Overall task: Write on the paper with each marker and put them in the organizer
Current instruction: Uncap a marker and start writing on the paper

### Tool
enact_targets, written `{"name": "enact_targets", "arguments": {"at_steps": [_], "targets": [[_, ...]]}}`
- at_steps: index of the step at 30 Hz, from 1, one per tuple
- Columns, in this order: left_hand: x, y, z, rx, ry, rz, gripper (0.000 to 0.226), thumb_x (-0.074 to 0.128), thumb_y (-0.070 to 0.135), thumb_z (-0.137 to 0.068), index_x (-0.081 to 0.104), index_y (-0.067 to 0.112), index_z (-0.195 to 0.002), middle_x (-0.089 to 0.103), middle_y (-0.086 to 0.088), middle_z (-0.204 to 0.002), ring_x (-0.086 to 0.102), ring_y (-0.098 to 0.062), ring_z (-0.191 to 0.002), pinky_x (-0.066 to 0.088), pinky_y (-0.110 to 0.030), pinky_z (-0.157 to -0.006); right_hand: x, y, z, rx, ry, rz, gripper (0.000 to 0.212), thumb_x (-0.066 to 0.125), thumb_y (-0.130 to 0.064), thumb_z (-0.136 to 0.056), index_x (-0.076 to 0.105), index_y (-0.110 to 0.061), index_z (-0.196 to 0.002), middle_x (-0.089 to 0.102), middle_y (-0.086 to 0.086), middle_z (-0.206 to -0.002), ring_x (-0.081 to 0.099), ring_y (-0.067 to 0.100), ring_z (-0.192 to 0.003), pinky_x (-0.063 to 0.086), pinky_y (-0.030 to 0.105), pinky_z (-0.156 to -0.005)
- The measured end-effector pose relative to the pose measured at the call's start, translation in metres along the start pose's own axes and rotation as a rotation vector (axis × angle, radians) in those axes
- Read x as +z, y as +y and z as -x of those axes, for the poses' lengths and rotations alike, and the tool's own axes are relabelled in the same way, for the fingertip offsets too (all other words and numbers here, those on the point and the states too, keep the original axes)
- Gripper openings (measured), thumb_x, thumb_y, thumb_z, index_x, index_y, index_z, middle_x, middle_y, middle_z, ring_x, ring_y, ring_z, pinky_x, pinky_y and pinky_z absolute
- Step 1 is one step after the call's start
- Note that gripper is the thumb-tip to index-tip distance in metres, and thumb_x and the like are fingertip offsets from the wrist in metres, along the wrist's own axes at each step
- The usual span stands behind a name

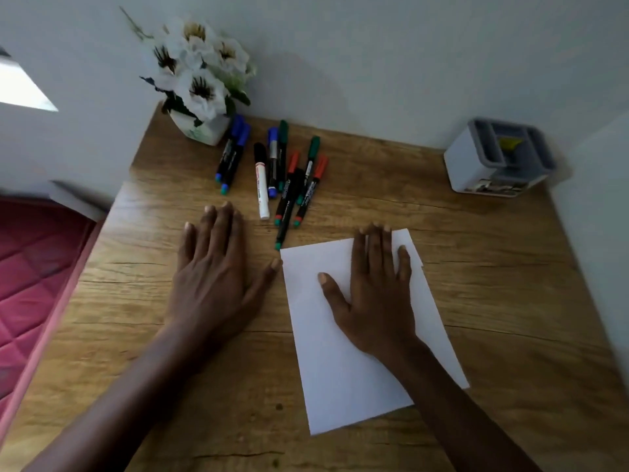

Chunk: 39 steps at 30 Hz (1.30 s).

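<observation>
Nothing of the task looks done yet. The sheet of paper (340,386) lies on the wooden bench (493,284) at lower centre-right of the frame, and every part of it that shows is blank; what lies under the palm and forearm cannot be checked.

The right hand (374,301) rests flat on the upper half of the sheet. Its fingers are straight and its grip is apart, holding nothing. The left hand (214,277) lies flat on the bare wood just to the left of the paper, its thumb tip about at the sheet's upper left corner, its grip likewise apart and empty.

The markers (279,172) lie in a loose, capped cluster at upper centre, beyond both hands, with blue, green, red and black caps. A white-barrelled marker (261,185) with a black cap sits among them, near the left fingertips.

The grey and white organizer (476,165) stands at the upper right, well apart from the cluster. No marker stands in it; something small and yellow shows in one compartment, too blurred to name.

A pot of white flowers (200,127) stands at the upper left of the bench.

All of it remains, as I judge: uncapping, writing with each marker, and stowing them.
</observation>
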State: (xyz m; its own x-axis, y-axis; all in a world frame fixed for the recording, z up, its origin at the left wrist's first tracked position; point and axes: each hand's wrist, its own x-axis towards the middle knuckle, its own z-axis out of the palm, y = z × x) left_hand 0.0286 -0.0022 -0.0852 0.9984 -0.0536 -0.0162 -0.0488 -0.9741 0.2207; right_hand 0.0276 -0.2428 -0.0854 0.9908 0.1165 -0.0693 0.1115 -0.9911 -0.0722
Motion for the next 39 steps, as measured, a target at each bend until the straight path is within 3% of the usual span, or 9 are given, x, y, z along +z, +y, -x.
{"name": "enact_targets", "arguments": {"at_steps": [9,16,20,23,25,27,29,35,39], "targets": [[0.003,-0.005,-0.003,0.012,-0.003,-0.024,0.112,-0.002,0.091,-0.076,-0.002,0.018,-0.161,-0.007,-0.001,-0.169,-0.013,-0.016,-0.154,-0.006,-0.041,-0.124,0.005,0.007,-0.013,-0.116,0.04,-0.017,0.102,-0.003,-0.081,-0.082,-0.002,-0.017,-0.162,-0.009,0.006,-0.171,-0.013,0.018,-0.157,-0.003,0.05,-0.126],[0.005,-0.004,-0.007,0.027,0.057,-0.085,0.101,0.025,0.084,-0.085,0.02,0.014,-0.158,0.011,-0.008,-0.168,0.009,-0.023,-0.155,0.009,-0.05,-0.124,0.005,0.012,-0.011,-0.167,0.093,-0.058,0.092,0.018,-0.08,-0.091,0.015,-0.019,-0.161,0.009,0.002,-0.171,0.003,0.018,-0.157,0.003,0.047,-0.126],[0.01,-0.005,-0.009,0.022,0.087,-0.088,0.102,0.024,0.085,-0.083,0.026,0.013,-0.156,0.016,-0.009,-0.167,0.014,-0.025,-0.154,0.012,-0.053,-0.123,0.003,0.01,-0.006,-0.159,0.107,-0.07,0.088,0.025,-0.077,-0.093,0.021,-0.019,-0.159,0.013,0.003,-0.17,0.011,0.02,-0.156,0.009,0.046,-0.126],[0.01,-0.006,-0.009,0.029,0.091,-0.093,0.114,0.015,0.09,-0.072,0.026,0.013,-0.156,0.017,-0.01,-0.167,0.015,-0.026,-0.154,0.012,-0.053,-0.123,-0.003,0.01,-0.008,-0.162,0.152,-0.224,0.079,0.047,-0.066,-0.095,0.034,-0.017,-0.156,0.028,0.004,-0.166,0.026,0.022,-0.152,0.022,0.041,-0.123],[0.01,-0.006,-0.01,0.029,0.085,-0.089,0.121,0.01,0.092,-0.065,0.025,0.013,-0.156,0.017,-0.01,-0.167,0.014,-0.025,-0.154,0.012,-0.054,-0.123,-0.016,0.006,-0.016,-0.153,0.321,-0.358,0.06,0.063,-0.045,-0.093,0.055,-0.011,-0.142,0.052,0.009,-0.151,0.047,0.026,-0.139,0.037,0.036,-0.113],[0.011,-0.007,-0.012,0.028,0.084,-0.091,0.121,0.01,0.092,-0.065,0.024,0.013,-0.156,0.017,-0.011,-0.167,0.013,-0.025,-0.154,0.011,-0.055,-0.122,-0.034,-0.003,-0.033,-0.096,0.447,-0.478,0.034,0.067,-0.031,-0.088,0.073,-0.006,-0.111,0.074,0.011,-0.115,0.067,0.027,-0.109,0.052,0.034,-0.09],[0.011,-0.007,-0.012,0.032,0.082,-0.095,0.115,0.014,0.09,-0.072,0.022,0.013,-0.157,0.015,-0.01,-0.167,0.012,-0.024,-0.154,0.01,-0.055,-0.121,-0.05,-0.014,-0.056,-0.007,0.413,-0.59,0.021,0.066,-0.025,-0.083,0.077,-0.008,-0.089,0.076,0.005,-0.085,0.071,0.021,-0.086,0.054,0.027,-0.067],[0.008,-0.006,-0.01,0.048,0.073,-0.084,0.106,0.024,0.085,-0.082,0.019,0.012,-0.158,0.012,-0.01,-0.168,0.01,-0.023,-0.155,0.008,-0.055,-0.121,-0.064,-0.041,-0.128,0.183,0.095,-0.727,0.023,0.068,-0.012,-0.082,0.069,0.005,-0.097,0.071,0.019,-0.077,0.064,0.026,-0.058,0.062,0.04,-0.072],[0.008,-0.007,-0.013,0.069,0.056,-0.08,0.107,0.024,0.085,-0.082,0.016,0.011,-0.158,0.009,-0.01,-0.168,0.007,-0.024,-0.155,0.006,-0.057,-0.121,-0.059,-0.046,-0.152,0.255,0.087,-0.632,0.016,0.076,-0.011,-0.08,0.063,-0.001,-0.08,0.066,0.014,-0.064,0.059,0.022,-0.047,0.059,0.032,-0.054]]}}
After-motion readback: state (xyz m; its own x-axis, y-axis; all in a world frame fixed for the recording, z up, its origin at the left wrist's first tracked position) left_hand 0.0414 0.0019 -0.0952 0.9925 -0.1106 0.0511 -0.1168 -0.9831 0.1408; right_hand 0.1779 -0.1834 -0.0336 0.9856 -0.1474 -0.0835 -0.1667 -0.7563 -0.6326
